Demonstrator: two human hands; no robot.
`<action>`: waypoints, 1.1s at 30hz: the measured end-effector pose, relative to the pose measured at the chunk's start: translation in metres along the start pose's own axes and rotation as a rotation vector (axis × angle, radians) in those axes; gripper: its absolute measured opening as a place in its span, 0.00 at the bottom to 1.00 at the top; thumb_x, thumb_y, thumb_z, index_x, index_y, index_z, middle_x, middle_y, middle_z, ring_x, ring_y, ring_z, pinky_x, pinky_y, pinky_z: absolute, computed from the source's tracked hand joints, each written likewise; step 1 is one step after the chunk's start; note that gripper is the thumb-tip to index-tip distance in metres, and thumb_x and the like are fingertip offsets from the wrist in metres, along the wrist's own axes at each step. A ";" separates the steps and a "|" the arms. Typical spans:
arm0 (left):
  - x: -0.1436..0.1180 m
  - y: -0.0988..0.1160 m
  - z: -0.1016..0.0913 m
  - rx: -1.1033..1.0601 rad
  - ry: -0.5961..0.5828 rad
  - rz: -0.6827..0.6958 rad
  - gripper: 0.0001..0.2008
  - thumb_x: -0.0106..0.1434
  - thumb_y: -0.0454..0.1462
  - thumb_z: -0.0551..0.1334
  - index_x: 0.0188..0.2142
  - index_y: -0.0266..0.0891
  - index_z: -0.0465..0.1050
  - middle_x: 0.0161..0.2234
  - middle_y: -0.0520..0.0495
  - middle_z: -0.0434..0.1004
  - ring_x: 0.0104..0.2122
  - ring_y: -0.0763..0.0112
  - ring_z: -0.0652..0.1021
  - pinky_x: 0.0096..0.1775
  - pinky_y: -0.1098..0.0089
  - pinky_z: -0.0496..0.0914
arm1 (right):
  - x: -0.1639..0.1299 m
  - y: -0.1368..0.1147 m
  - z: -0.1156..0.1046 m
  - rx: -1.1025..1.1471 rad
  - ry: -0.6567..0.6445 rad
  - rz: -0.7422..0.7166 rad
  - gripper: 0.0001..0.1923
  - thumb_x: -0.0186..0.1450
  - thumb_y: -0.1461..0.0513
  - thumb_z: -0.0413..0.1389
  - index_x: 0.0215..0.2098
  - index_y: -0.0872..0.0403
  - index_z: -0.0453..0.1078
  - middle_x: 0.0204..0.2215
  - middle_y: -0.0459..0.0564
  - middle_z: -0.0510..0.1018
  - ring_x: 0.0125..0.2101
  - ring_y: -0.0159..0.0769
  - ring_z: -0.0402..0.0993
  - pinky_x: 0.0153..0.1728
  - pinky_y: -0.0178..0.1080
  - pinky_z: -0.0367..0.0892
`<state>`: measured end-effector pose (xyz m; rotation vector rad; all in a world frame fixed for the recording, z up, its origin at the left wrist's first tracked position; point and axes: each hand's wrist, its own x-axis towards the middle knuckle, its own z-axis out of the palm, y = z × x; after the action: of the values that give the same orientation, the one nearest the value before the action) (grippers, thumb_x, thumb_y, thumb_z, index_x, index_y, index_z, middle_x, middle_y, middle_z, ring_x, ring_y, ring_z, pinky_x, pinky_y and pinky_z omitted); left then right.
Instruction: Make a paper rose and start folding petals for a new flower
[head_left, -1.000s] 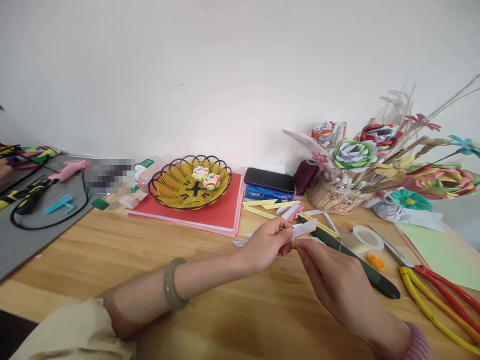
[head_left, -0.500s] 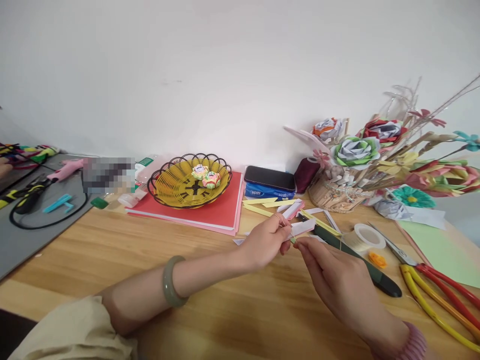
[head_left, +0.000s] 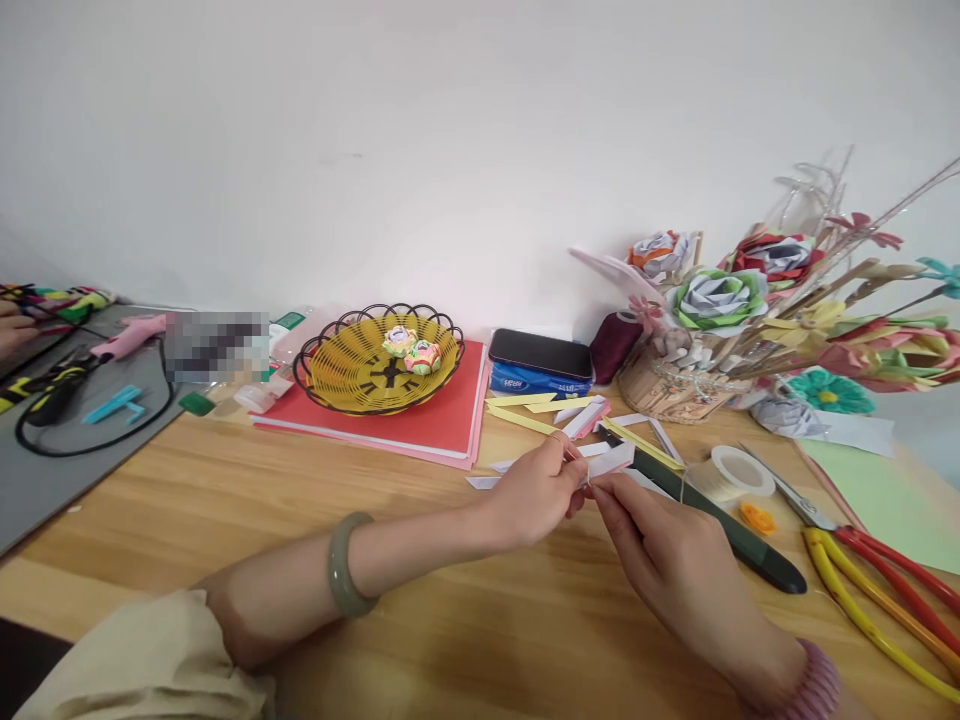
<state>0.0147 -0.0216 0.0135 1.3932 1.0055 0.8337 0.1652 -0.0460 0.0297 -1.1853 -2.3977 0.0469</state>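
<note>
Folded paper strip [head_left: 609, 461], centre frame, pinched between left hand [head_left: 534, 492] and right hand [head_left: 660, 560]; folding under way, firmer crease likely needed next.

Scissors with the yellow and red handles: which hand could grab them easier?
Probably the right hand. The yellow-and-red-handled scissors lie on the wooden table on its side. The left hand is farther off, and both hands pinch the small white folded paper piece.

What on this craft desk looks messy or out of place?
Mostly ordinary clutter: loose paper strips lie scattered behind both hands, which pinch a folded paper piece. Nothing looks spilled or broken.
</note>
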 end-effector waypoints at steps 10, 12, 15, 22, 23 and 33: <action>0.001 -0.003 0.004 -0.130 0.060 -0.004 0.07 0.62 0.38 0.48 0.28 0.40 0.56 0.16 0.57 0.61 0.19 0.77 0.63 0.26 0.73 0.57 | -0.007 0.001 0.001 0.008 0.029 -0.113 0.10 0.66 0.65 0.43 0.37 0.54 0.66 0.24 0.46 0.76 0.22 0.31 0.73 0.22 0.32 0.62; 0.001 -0.002 0.005 -0.189 0.088 -0.009 0.07 0.61 0.37 0.49 0.27 0.40 0.56 0.15 0.58 0.60 0.18 0.77 0.62 0.26 0.73 0.56 | -0.008 0.000 0.002 0.003 0.027 -0.130 0.11 0.66 0.66 0.43 0.40 0.55 0.65 0.22 0.46 0.75 0.21 0.30 0.72 0.21 0.32 0.62; 0.000 0.003 0.005 -0.286 0.112 -0.007 0.08 0.61 0.36 0.49 0.26 0.39 0.55 0.14 0.58 0.58 0.18 0.78 0.62 0.26 0.74 0.56 | -0.010 0.002 0.002 -0.023 0.054 -0.168 0.10 0.66 0.66 0.43 0.40 0.57 0.65 0.23 0.48 0.75 0.19 0.30 0.70 0.20 0.32 0.60; -0.003 0.004 0.004 -0.324 0.154 0.012 0.10 0.62 0.40 0.50 0.26 0.39 0.56 0.14 0.58 0.60 0.18 0.78 0.61 0.25 0.74 0.55 | -0.014 0.003 -0.001 -0.008 0.069 -0.155 0.10 0.66 0.65 0.43 0.35 0.57 0.65 0.23 0.49 0.75 0.20 0.31 0.70 0.20 0.33 0.61; -0.004 0.004 0.005 -0.323 0.162 0.013 0.10 0.62 0.40 0.50 0.26 0.39 0.56 0.14 0.58 0.60 0.18 0.78 0.62 0.25 0.74 0.55 | -0.015 0.003 -0.001 0.007 0.063 -0.138 0.11 0.67 0.64 0.42 0.35 0.56 0.65 0.23 0.49 0.75 0.19 0.31 0.70 0.20 0.32 0.61; -0.009 0.019 0.006 -0.514 0.161 -0.055 0.11 0.59 0.41 0.54 0.25 0.39 0.55 0.15 0.59 0.57 0.14 0.83 0.56 0.20 0.77 0.47 | -0.009 0.008 -0.010 0.348 -0.139 0.129 0.13 0.67 0.59 0.41 0.32 0.52 0.65 0.24 0.45 0.75 0.23 0.31 0.70 0.25 0.32 0.64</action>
<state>0.0188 -0.0312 0.0320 0.8682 0.8648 1.0852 0.1797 -0.0497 0.0333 -1.1971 -2.2996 0.5807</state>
